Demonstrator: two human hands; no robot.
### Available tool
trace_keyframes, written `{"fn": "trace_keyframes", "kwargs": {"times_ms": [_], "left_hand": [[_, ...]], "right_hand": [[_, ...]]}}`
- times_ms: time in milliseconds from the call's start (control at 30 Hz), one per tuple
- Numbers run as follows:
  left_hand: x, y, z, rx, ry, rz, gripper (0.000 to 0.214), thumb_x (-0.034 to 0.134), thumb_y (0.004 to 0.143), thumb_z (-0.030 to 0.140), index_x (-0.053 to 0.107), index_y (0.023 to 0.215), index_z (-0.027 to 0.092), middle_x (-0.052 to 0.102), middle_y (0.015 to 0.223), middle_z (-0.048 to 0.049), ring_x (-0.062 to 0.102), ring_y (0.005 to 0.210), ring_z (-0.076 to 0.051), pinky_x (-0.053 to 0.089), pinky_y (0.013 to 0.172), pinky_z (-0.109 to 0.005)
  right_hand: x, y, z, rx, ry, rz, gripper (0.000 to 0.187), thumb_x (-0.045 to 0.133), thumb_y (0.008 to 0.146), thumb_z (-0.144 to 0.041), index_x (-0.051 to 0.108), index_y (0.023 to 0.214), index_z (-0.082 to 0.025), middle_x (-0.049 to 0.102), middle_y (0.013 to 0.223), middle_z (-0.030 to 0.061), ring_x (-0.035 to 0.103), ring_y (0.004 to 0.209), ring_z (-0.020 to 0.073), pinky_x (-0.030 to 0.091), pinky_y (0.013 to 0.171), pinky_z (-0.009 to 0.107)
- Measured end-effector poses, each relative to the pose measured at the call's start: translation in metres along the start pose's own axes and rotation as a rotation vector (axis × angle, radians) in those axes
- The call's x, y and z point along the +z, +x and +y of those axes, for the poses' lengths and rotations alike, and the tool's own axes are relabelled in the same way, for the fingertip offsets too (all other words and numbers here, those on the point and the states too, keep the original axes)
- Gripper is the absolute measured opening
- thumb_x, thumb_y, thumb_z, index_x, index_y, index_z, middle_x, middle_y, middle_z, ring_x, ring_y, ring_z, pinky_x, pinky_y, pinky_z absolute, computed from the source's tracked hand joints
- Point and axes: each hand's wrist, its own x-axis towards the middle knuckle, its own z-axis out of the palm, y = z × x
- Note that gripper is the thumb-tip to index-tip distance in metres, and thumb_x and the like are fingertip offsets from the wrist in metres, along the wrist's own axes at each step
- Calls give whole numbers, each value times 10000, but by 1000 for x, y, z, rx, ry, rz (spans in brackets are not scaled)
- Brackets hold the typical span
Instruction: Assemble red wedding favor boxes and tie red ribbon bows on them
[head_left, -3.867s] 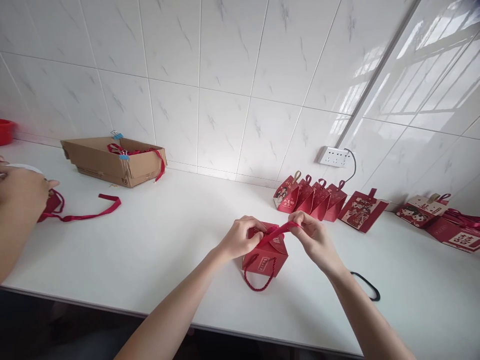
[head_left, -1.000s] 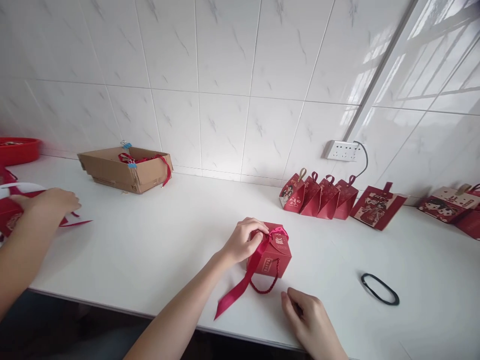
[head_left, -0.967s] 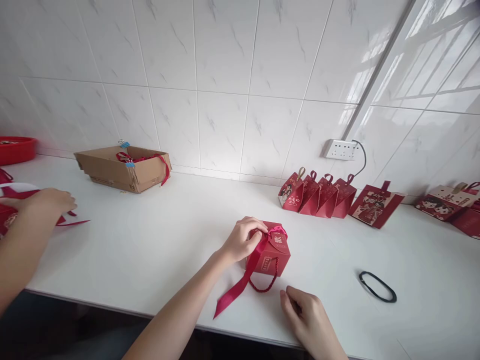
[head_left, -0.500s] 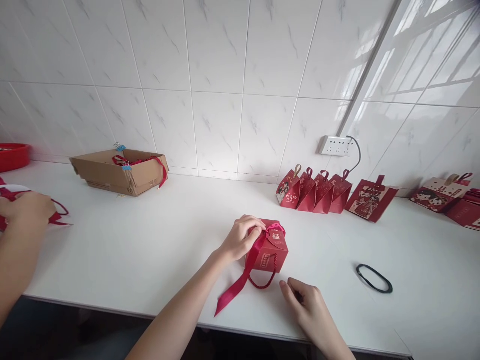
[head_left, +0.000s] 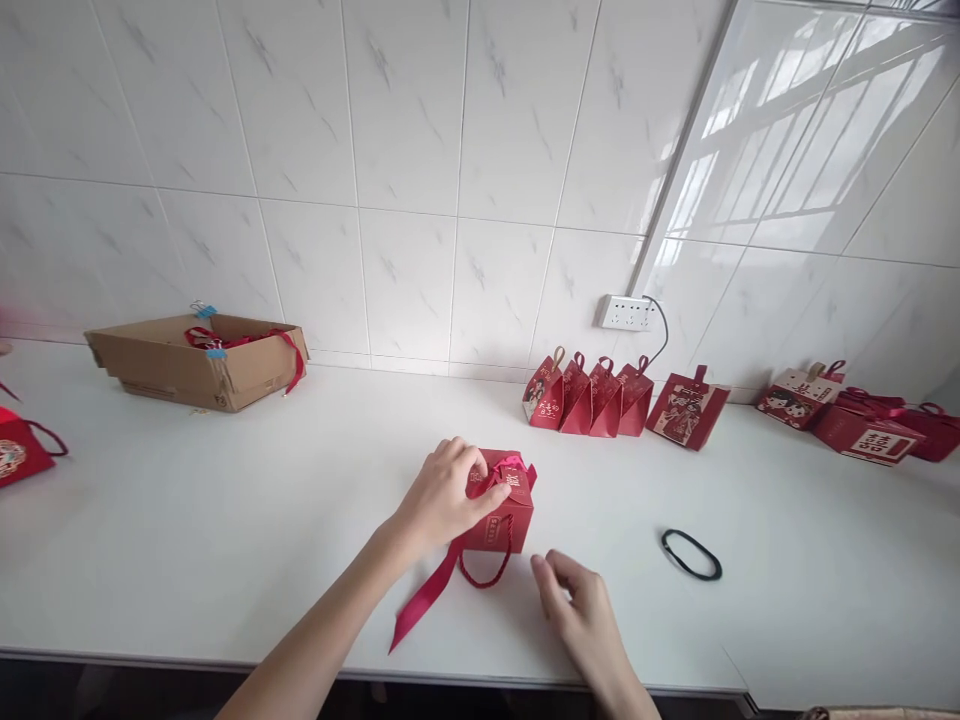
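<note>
A small red gift box point(head_left: 519, 532) with gold print stands on the white table in front of me. A pink-red ribbon bow point(head_left: 510, 464) lies on its top, and a long ribbon tail point(head_left: 426, 603) trails down to the table. The box's twisted cord handle point(head_left: 486, 584) hangs at its front. My left hand point(head_left: 448, 490) is closed over the box's upper left, thumb by the bow; its fingertips are partly hidden. To the right of the box, apart from it, my right hand point(head_left: 576, 604) rests loosely curled, with nothing visible in it.
A cardboard tray point(head_left: 172, 370) with red ribbons stands at back left. Folded red boxes point(head_left: 591, 400) line the back right, with more boxes point(head_left: 862, 425) farther right. A black loop point(head_left: 691, 556) lies at right. Another red box point(head_left: 22, 450) is at the left edge.
The view has swung right. My left thumb has shifted away from the ribbon's knot onto the box top. The co-worker's arm at the left has left the view.
</note>
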Motion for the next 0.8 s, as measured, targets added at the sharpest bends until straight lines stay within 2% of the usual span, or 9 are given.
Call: {"fn": "trace_keyframes", "kwargs": {"times_ms": [67, 133, 233, 367, 500, 633, 800], "left_hand": [[1, -1, 4, -36, 60, -17, 200, 556, 791, 401, 513, 762, 208, 554, 900, -44, 518, 899, -234, 457, 791, -393], [2, 0, 4, -49, 84, -31, 145, 546, 797, 347, 521, 766, 207, 559, 908, -45, 530, 891, -234, 461, 780, -389], [-1, 5, 2, -62, 62, -62, 105, 544, 792, 301, 539, 744, 207, 572, 884, -44, 549, 906, -236, 465, 779, -373], [-8, 13, -1, -98, -62, -174, 180, 508, 812, 327, 564, 692, 204, 603, 890, -34, 587, 852, -203, 466, 729, -317], [-15, 19, -7, -201, -187, -232, 231, 461, 832, 377, 581, 749, 198, 650, 830, -14, 610, 745, -178, 459, 658, -288], [-17, 25, -12, -206, -180, -241, 298, 364, 858, 348, 581, 732, 186, 672, 831, -27, 625, 767, -183, 470, 657, -282], [-15, 29, -11, -146, -95, -298, 196, 476, 792, 281, 647, 860, 212, 674, 903, -22, 636, 808, -181, 480, 675, -265]], "right_hand": [[-10, 13, -13, -74, 0, 129, 438, 362, 896, -502, 370, 582, -197, 400, 543, -27, 397, 528, 107, 343, 490, 222], [-19, 33, -27, -194, -57, 170, 334, 415, 892, -432, 514, 692, -184, 546, 676, 17, 504, 639, 141, 419, 582, 247], [-26, 70, -41, -289, -194, 60, 205, 462, 879, -279, 645, 845, -191, 600, 926, 72, 560, 831, 177, 464, 735, 300], [-23, 101, -48, -261, -298, -151, 178, 518, 847, -156, 693, 865, -186, 607, 954, 67, 563, 933, 179, 460, 832, 304], [-21, 103, -57, -251, -456, -214, 180, 515, 860, -153, 693, 847, -173, 608, 943, 60, 579, 835, 155, 450, 726, 258], [-19, 101, -68, -243, -536, -238, 178, 515, 850, -130, 682, 794, -157, 593, 903, 67, 559, 727, 147, 385, 622, 252], [-16, 105, -73, -252, -577, -281, 256, 469, 811, -54, 604, 610, -137, 550, 798, 88, 525, 684, 162, 309, 564, 264]]}}
